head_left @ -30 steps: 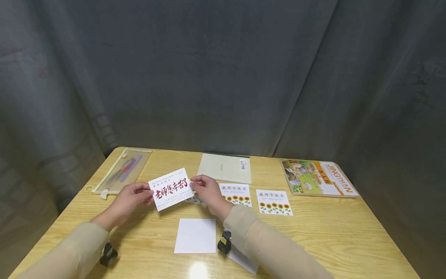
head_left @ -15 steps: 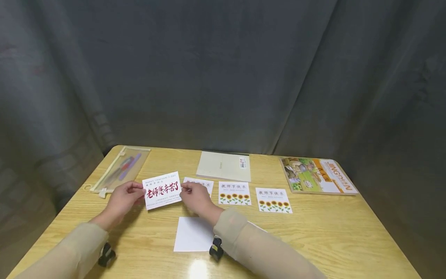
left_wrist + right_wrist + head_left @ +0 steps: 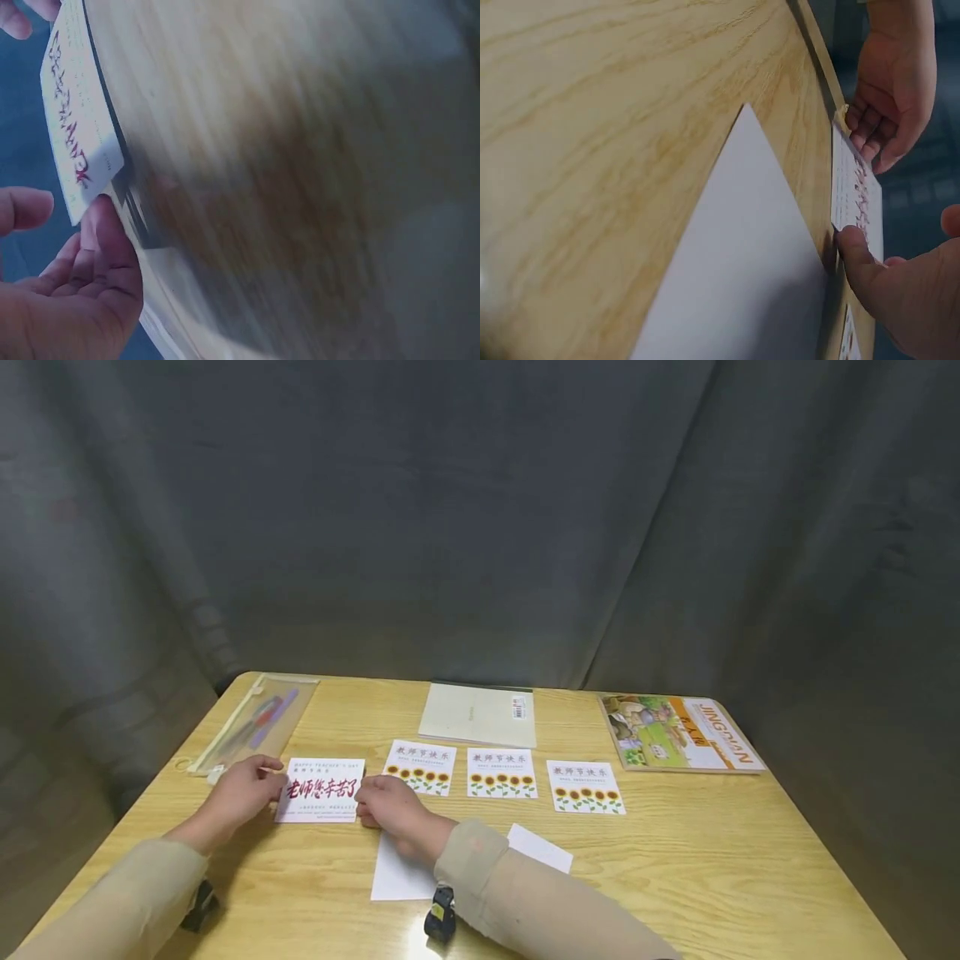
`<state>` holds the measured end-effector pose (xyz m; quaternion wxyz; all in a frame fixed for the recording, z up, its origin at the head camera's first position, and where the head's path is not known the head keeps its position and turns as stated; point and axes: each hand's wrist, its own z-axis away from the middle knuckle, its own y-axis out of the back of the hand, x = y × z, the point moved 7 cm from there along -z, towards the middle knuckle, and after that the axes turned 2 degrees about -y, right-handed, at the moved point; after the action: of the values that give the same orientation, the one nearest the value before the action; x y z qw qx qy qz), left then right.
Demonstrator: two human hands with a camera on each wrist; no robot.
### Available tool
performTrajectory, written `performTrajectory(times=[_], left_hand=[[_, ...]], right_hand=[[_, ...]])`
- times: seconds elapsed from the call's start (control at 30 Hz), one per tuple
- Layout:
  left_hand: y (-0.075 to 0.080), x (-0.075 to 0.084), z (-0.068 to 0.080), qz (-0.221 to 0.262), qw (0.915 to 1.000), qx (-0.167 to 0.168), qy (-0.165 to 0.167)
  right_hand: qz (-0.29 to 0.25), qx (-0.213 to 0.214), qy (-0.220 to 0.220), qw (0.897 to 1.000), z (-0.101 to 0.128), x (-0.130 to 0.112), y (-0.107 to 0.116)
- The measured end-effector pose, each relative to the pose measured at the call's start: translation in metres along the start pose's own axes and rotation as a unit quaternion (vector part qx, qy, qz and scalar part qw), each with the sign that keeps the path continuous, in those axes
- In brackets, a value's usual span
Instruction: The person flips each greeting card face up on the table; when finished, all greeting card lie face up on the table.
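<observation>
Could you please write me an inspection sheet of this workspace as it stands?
Surface: wooden table, glossy.
Job's things: red-lettered card flat, left of three sunflower cards in a row.
Clutter: white sheets, pencil pouch, notebook, picture book.
Grippers: left hand and right hand each pinch a card end.
Cables: nothing seen.
Surroundings: grey curtain.
</observation>
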<state>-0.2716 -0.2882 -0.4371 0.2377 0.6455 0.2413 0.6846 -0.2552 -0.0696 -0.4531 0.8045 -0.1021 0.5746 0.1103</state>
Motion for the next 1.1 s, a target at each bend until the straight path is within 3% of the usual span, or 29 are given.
performTrajectory(times=[0.47,0.7,0.8,0.93,1.1], left_hand=[[-0.006,0.014,-0.001,-0.084,0.9955,-0.024,-0.038],[-0.007,0.015,-0.002,-0.099,0.9946,-0.022,-0.022],[-0.008,0.016,-0.003,-0.106,0.9937,-0.019,-0.031],[-0.010,0.030,-0.001,-0.122,0.9892,-0.004,-0.082],[-0.027,0.070,0.012,-0.121,0.9747,0.006,-0.188]], right_hand=[[-0.011,-0.008,-0.016,1.000,-0.006,0.003,0.001],[0.008,-0.028,-0.009,1.000,-0.005,0.002,0.004],[0.018,-0.032,-0.002,0.999,-0.002,-0.002,0.014],[0.020,-0.034,0.002,0.999,0.004,-0.013,0.035],[0.040,-0.048,0.011,0.998,0.016,-0.025,0.069]])
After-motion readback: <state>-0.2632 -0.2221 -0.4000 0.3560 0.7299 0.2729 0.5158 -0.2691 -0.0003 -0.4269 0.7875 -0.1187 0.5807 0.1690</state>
